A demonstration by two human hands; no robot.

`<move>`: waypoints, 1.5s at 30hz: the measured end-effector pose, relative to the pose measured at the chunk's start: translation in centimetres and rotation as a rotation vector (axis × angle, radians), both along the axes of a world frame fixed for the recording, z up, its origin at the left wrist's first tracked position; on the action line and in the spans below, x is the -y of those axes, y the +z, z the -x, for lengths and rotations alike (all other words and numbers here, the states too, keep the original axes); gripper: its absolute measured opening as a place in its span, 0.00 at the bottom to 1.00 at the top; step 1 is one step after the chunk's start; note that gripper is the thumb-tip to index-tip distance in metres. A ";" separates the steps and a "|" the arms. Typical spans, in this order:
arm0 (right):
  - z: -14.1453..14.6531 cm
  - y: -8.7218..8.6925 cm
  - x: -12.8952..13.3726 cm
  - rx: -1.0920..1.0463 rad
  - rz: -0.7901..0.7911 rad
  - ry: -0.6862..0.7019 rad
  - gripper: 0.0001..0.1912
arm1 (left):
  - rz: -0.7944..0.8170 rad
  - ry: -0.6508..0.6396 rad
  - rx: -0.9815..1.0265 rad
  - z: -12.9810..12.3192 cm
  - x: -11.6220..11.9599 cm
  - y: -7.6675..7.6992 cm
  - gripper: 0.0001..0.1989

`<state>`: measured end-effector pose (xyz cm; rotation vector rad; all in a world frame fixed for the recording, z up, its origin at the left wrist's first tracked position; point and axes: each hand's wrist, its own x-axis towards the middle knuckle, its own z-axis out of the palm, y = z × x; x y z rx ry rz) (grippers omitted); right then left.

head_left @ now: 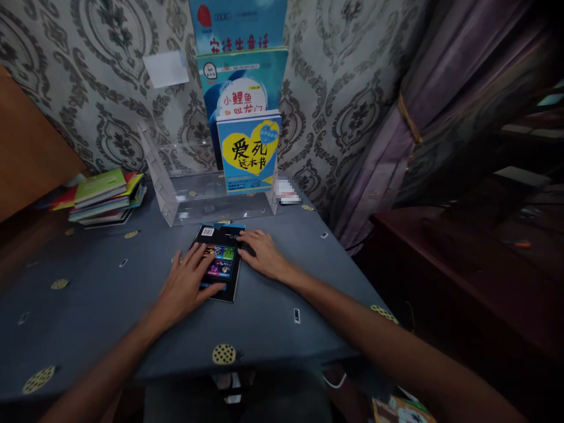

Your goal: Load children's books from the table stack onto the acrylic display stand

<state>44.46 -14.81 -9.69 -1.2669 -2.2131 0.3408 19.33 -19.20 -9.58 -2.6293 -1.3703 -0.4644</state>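
Observation:
A black book (224, 267) with small colourful pictures and a barcode lies flat on the dark blue-grey tablecloth (264, 317). Spread over its left side is my left hand (189, 279), fingers apart, thumb near the lower edge. My right hand (261, 251) rests at the upper right edge of the book, its fingertips on the cover and its fingers apart. Behind the book stands a clear stepped rack (170, 202). In the rack's right part are a blue and yellow book (250, 155), a teal book (242, 67) and a taller blue book (238, 20), one behind another.
A stack of thin books (108, 197) sits at the table's back left. A small white item (287, 192), partly blurred, lies right of the rack. Patterned wallpaper and a purple curtain (374, 164) rise behind. Dark red furniture (458, 282) stands at the right.

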 end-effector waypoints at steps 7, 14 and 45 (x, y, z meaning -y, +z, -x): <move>-0.5 -0.5 -3.5 0.013 0.028 -0.074 0.17 | 0.075 -0.131 -0.076 -1.3 1.6 0.2 0.36; -0.8 -0.6 -3.6 -0.024 -0.004 -0.068 0.18 | 0.193 -0.112 -0.103 -0.9 1.4 1.4 0.35; -0.7 0.6 0.0 -0.463 0.241 0.146 0.14 | 0.377 0.055 -0.452 -2.0 1.6 7.6 0.33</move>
